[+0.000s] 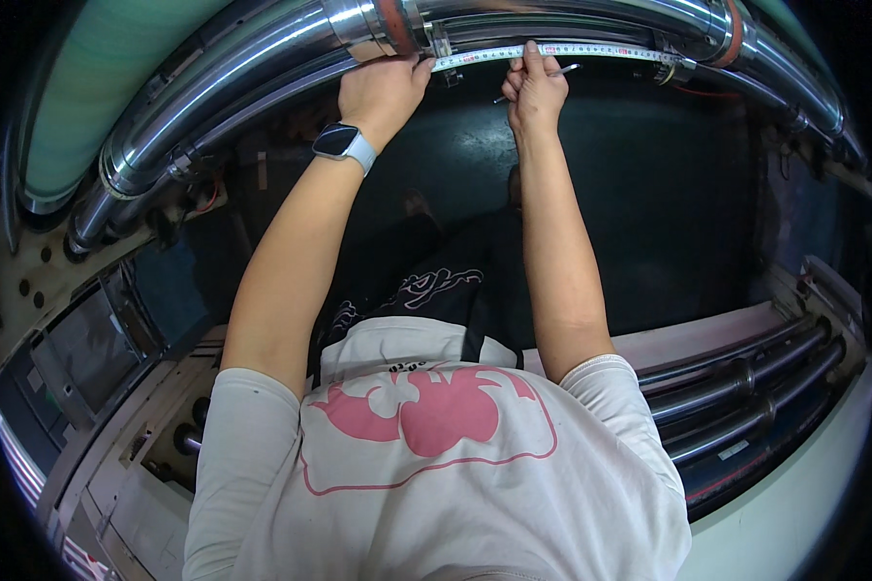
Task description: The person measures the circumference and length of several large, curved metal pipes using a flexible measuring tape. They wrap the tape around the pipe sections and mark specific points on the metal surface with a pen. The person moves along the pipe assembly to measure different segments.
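The head view looks down past the person's white shirt with its pink print [436, 412] to both bare arms stretched out toward a run of polished steel pipe [252, 73] that curves across the top of the picture. A pale measuring tape [562, 50] lies stretched along the pipe, running from the left hand rightward to a clamp [676, 66] near an orange-red ring [734, 34].

The left hand [383, 92], a smartwatch [344, 143] on its wrist, is curled with its fingertips pressed on the tape's left end, pinning it against the pipe just beside another orange-red ring [392, 21].

The right hand [536, 89] is closed around a thin silver pen [552, 76], whose ends stick out either side of the fist, with its index finger raised and touching the tape.

Below the arms lies a dark floor [669, 213], and more steel tubes [746, 387] run at lower right.
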Motion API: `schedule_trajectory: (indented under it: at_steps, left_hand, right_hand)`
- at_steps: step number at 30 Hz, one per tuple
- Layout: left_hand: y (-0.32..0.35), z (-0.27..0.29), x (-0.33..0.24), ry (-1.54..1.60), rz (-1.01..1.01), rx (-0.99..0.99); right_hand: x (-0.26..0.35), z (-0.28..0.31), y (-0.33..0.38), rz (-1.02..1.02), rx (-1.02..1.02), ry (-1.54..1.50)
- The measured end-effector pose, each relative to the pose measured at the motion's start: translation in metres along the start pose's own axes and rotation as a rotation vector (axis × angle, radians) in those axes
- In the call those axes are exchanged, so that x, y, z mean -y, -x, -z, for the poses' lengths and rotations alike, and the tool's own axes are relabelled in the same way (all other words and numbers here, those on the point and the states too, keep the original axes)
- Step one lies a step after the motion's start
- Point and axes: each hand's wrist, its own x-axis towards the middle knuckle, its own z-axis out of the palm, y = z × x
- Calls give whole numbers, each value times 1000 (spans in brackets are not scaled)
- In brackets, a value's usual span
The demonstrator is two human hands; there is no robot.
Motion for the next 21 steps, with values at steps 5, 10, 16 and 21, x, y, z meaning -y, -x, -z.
schedule_trajectory:
  at_steps: [5, 10, 16, 21]
  left_hand:
    - [0, 0, -1, 29, 15, 11]
    - [1, -2, -1, -8, 16, -26]
    - [0, -1, -4, -29, 35, -23]
    - [1, -2, -1, -25, 12, -59]
  right_hand:
    - [0, -1, 0, 2, -3, 9]
    - [0, -1, -1, 5, 7, 0]
    - [-1, 0, -2, 8, 25, -4]
    - [-1, -1, -1, -3, -2, 1]
